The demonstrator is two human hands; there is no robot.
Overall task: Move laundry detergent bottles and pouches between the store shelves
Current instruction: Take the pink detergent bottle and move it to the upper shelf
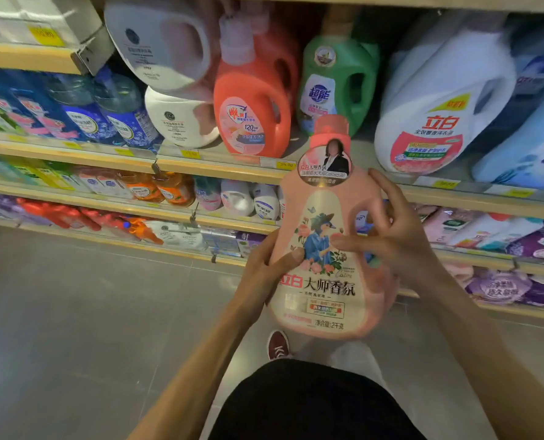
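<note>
Left hand (262, 276) and right hand (396, 238) curl round 1 pink bottle (324, 300), perhaps through its handle.

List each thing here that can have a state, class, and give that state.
Pink bottle: capped, upright, held off the shelves.
Left grip: holds the pink bottle's left side, thumb on label.
Right grip: holds its right side, thumb on label.
Orange bottle: capped, upright on shelf.
Green bottle: capped, upright on shelf.
White bottle: on shelf, cap not visible.
</note>
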